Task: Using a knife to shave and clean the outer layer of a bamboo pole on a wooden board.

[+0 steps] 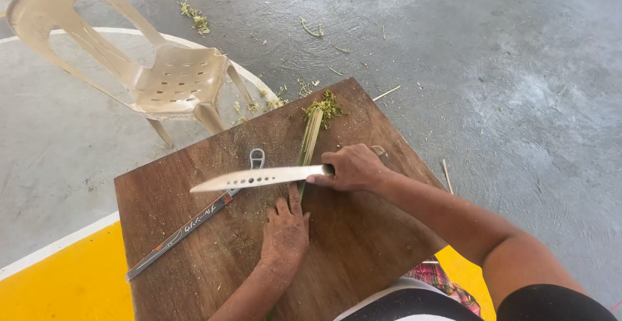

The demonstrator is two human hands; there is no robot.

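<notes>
My right hand (353, 169) grips the handle of a long knife (253, 179) whose perforated blade points left, lying across a bundle of green stalks (310, 138). The stalks lie on a brown wooden board (363, 237), with a frayed tuft at their far end. My left hand (285, 229) rests flat on the board, its fingers pressing on the near end of the stalks just below the blade. A second, dark-bladed knife (188, 227) lies on the board to the left.
A cream plastic chair (162, 75) stands at the far left on the grey concrete floor (505, 81). Green scraps (195, 18) are scattered over the floor. Yellow painted floor (58, 288) shows at the near left.
</notes>
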